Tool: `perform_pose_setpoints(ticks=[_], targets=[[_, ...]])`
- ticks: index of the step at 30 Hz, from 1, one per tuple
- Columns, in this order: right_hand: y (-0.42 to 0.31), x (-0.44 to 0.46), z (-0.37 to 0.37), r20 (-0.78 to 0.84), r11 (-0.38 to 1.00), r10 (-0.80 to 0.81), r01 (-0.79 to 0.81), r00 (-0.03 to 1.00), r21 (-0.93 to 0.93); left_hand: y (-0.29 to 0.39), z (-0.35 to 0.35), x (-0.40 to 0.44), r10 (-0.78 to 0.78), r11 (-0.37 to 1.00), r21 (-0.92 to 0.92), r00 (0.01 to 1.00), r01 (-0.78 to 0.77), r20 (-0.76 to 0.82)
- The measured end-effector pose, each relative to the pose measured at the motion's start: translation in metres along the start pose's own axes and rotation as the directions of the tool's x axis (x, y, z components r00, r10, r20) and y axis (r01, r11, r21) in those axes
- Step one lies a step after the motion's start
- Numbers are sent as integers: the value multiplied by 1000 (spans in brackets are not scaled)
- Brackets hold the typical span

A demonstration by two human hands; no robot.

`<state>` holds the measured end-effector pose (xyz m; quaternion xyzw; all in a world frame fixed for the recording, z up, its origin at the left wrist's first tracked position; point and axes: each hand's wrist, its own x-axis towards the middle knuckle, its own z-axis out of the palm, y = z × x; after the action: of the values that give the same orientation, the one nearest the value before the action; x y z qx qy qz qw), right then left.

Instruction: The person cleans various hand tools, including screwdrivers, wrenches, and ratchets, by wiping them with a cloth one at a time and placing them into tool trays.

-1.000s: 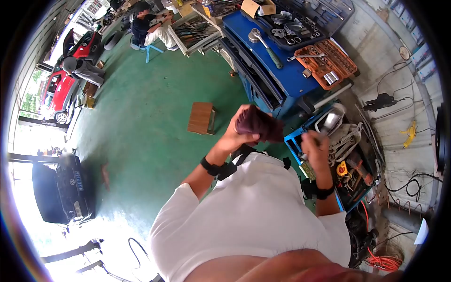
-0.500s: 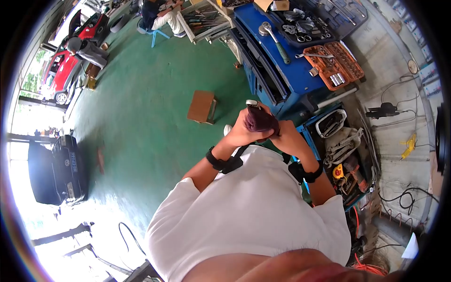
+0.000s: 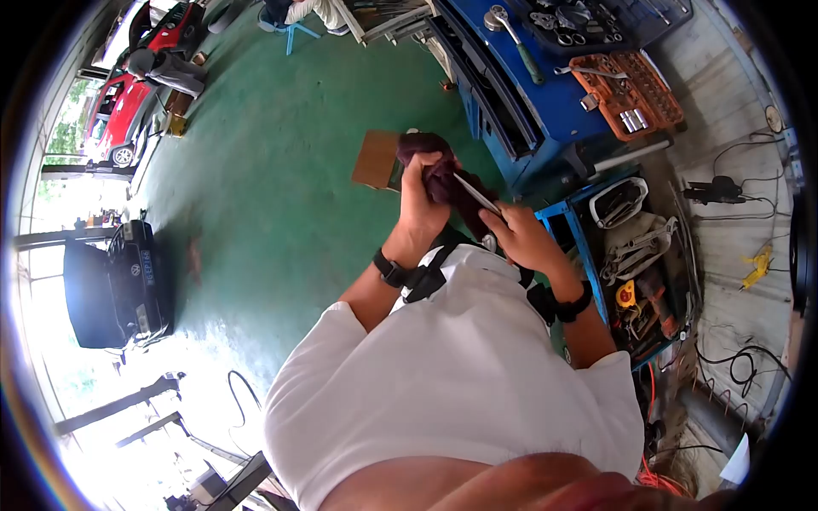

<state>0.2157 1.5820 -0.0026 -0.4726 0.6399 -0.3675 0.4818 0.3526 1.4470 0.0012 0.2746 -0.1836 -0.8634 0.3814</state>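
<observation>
Inside a garage, a person in a white shirt holds a dark rag against a metal tool in front of the waist. The left hand closes around the bunched rag; the right hand grips the tool, whose far end is hidden by cloth. A greasy surface could let the tool slip; a hard pull could snag the rag on an edge. Beyond the left hand stands a stool. To the right, a blue cabinet bears a ratchet and a socket set; a cluttered cart beside the right forearm limits elbow room.
</observation>
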Motion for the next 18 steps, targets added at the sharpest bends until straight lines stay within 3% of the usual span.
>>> perform_pose_setpoints(ticks=[1,3,5,7,9,11,14,18], targets=[[2,1,0,3,1000,2,-2,1000,4,1,1,0,40,999,14,998,-39,-49],[5,5,2,-15,983,-141,139,990,-118,5,-6,1,76,997,4,995,-76,-62],[9,2,11,-62,966,-163,146,985,-214,11,-4,-7,239,962,136,971,-238,16],[18,4,18,-98,938,-190,151,977,-312,8,-11,-7,302,929,229,953,-290,-18],[32,7,23,-192,828,-172,37,966,-560,0,-26,-8,357,888,327,933,-323,-50],[41,11,17,-180,822,-186,53,966,-567,-8,-43,-5,429,832,424,899,-358,-83],[34,14,9,-142,814,-220,101,965,-571,-7,-55,-7,482,836,394,855,-383,-190],[31,21,6,-63,778,-311,216,948,-590,4,-68,-9,456,855,364,869,-368,-193]])
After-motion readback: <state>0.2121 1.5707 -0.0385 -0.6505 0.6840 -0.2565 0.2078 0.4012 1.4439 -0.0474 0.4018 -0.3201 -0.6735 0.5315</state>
